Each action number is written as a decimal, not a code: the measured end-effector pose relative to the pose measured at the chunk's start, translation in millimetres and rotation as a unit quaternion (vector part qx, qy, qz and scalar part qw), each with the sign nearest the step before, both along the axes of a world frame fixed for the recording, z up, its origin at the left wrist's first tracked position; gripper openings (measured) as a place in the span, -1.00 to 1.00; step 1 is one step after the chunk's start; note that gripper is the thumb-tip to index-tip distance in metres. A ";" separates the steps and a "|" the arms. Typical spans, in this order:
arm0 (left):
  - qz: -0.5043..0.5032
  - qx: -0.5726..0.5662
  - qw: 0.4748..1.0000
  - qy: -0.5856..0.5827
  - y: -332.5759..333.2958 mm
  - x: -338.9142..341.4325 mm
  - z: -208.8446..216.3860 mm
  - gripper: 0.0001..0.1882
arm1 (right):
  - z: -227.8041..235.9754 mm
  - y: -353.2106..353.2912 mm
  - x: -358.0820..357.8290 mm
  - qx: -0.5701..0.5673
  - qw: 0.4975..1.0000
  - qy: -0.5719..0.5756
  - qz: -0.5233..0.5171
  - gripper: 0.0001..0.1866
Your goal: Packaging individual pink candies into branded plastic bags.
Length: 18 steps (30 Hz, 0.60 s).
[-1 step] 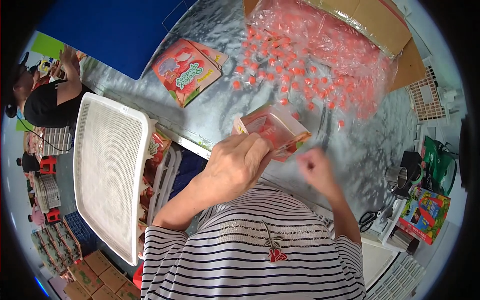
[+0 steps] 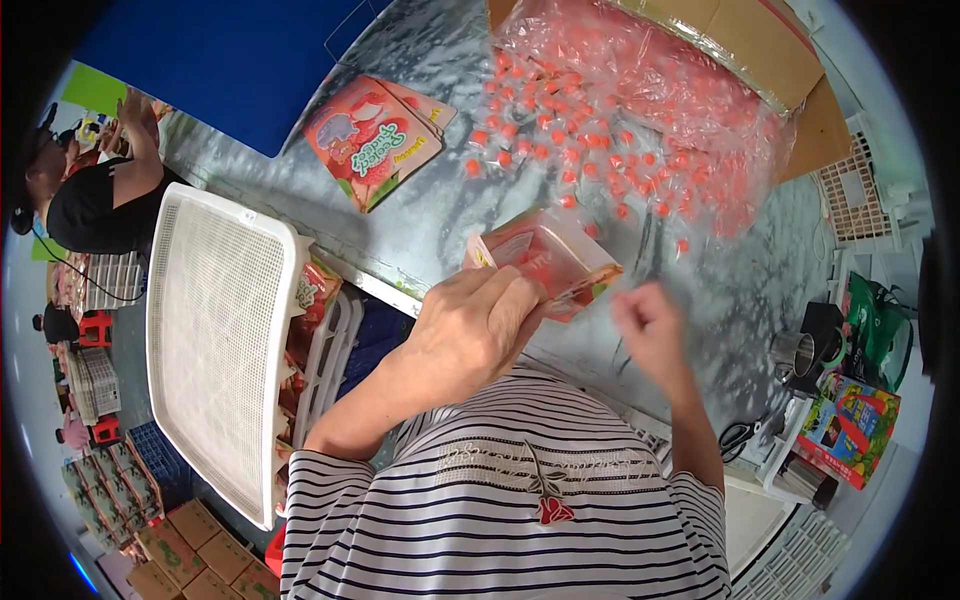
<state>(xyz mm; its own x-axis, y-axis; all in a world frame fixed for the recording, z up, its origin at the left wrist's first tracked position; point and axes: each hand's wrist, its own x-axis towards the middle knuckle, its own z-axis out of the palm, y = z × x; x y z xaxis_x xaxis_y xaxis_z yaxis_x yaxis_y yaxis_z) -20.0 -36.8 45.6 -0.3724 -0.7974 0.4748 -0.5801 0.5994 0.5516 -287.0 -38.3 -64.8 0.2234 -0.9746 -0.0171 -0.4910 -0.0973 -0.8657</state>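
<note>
Holding pouch in left hand, right hand beside it

Left hand (image 2: 470, 325) grips the near edge of an open-mouthed pouch (image 2: 565, 243), thumb side toward the opening. Pouch is over the near part of the surface (image 2: 440, 235), just in front of the person. Red shows inside it; can't tell if that's contents or print. Right hand (image 2: 655, 335) is just right of the pouch, apart from it, fingers curled, motion-blurred; can't tell if anything is in it.

Beyond the pouch: loose red candies (image 2: 590, 171) in clear wrap, scattered. Behind them, more in a clear liner (image 2: 650, 80) spilling from a cardboard box (image 2: 745, 40). Left of the candies: flat packs (image 2: 365, 145), overlapping, printed side up. Farther left, a blue panel (image 2: 210, 70).

Left of the person: white mesh tray (image 2: 220, 350), tilted. Right side: scissors (image 2: 738, 438), metal cup (image 2: 793, 352), green bag (image 2: 880, 335), bright carton (image 2: 850, 428). Co-worker in black (image 2: 105, 205) at far left.
</note>
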 end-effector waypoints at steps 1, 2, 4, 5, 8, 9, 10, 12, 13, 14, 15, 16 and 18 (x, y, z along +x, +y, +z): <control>-0.004 0.000 1.000 -0.006 2.2 0.3 1.7 -0.78 | 31.7 -9.2 1.8 -0.004 0.996 -0.078 -0.053 -0.93; -0.011 -0.002 1.000 -0.011 2.4 0.9 3.2 -0.78 | 62.5 -14.2 8.5 -0.045 0.987 -0.132 -0.077 -0.92; -0.017 0.000 1.000 -0.010 4.0 0.8 3.7 -0.78 | 103.2 -22.4 25.8 -0.091 0.973 -0.186 -0.105 -0.90; -0.017 0.003 1.000 -0.008 5.0 1.0 3.0 -0.78 | 115.1 -26.1 33.6 -0.145 0.971 -0.185 -0.038 -0.85; -0.034 -0.004 0.999 -0.003 5.3 -0.4 -0.3 -0.78 | 137.5 -34.9 57.9 -0.263 0.960 -0.034 0.086 -0.71; -0.035 -0.011 0.999 -0.010 6.6 -0.6 -3.2 -0.78 | 140.0 -37.2 62.5 -0.319 0.929 0.116 0.145 -0.63; -0.032 -0.012 0.999 -0.010 7.3 0.0 -3.8 -0.78 | 137.8 -37.4 61.5 -0.320 0.929 0.115 0.148 -0.63; -0.034 -0.006 0.999 -0.013 10.8 1.5 -5.3 -0.77 | 131.0 -32.4 56.1 -0.287 0.945 0.060 0.143 -0.54; -0.030 -0.004 0.999 -0.012 14.1 3.0 -6.3 -0.77 | 132.8 -28.6 55.8 -0.229 0.958 0.025 0.170 -0.61; -0.034 0.012 0.999 -0.005 17.6 5.8 -7.2 -0.73 | 128.3 -24.4 55.3 -0.227 0.958 0.024 0.174 -0.61; -0.045 0.027 0.999 0.001 16.3 9.0 -5.5 -0.67 | 119.4 -20.2 54.9 -0.197 0.956 0.059 0.211 -0.64; -0.048 0.028 0.998 0.001 13.4 12.3 -1.3 -0.67 | 111.6 -15.8 54.6 -0.166 0.950 0.094 0.246 -0.67; -0.007 -0.021 0.998 0.055 4.3 21.2 10.6 -0.54 | 105.3 -9.1 52.8 -0.194 0.952 0.072 0.225 -0.73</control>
<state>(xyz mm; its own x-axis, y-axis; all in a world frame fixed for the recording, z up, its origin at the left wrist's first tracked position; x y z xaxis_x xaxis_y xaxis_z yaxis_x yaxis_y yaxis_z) 1.3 -32.5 56.2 -0.3274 -0.7706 0.5468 -0.5084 0.6314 0.5855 -234.1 -47.4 40.5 0.6419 -0.7202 0.2632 -0.4352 -0.6248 -0.6482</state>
